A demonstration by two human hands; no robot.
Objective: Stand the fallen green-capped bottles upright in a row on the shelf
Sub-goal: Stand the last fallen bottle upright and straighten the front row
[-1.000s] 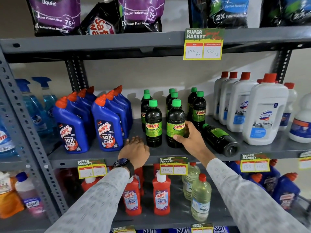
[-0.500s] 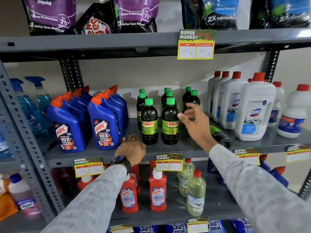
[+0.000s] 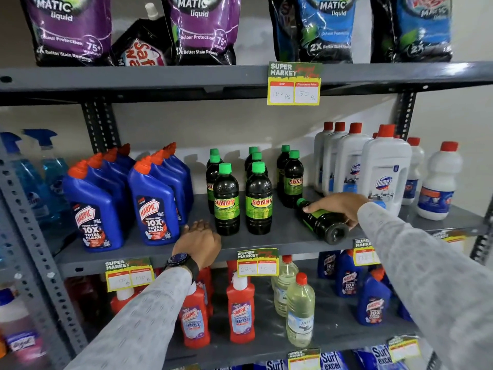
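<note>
One dark green-capped bottle lies on its side on the grey middle shelf, cap pointing back-left, base toward me. My right hand lies over it, fingers curled round its upper body. Several other green-capped bottles stand upright in three short rows: left row, middle row, right row. My left hand rests on the shelf's front edge, left of the front left bottle, holding nothing.
Blue Harpic bottles stand left of the green-capped ones. White red-capped Domex bottles stand close to the right of the fallen bottle. Price tags hang on the shelf lip. The shelf above carries detergent pouches.
My right hand left the upright front bottle, swung right and came down onto the fallen bottle. The left hand stayed on the shelf edge.
</note>
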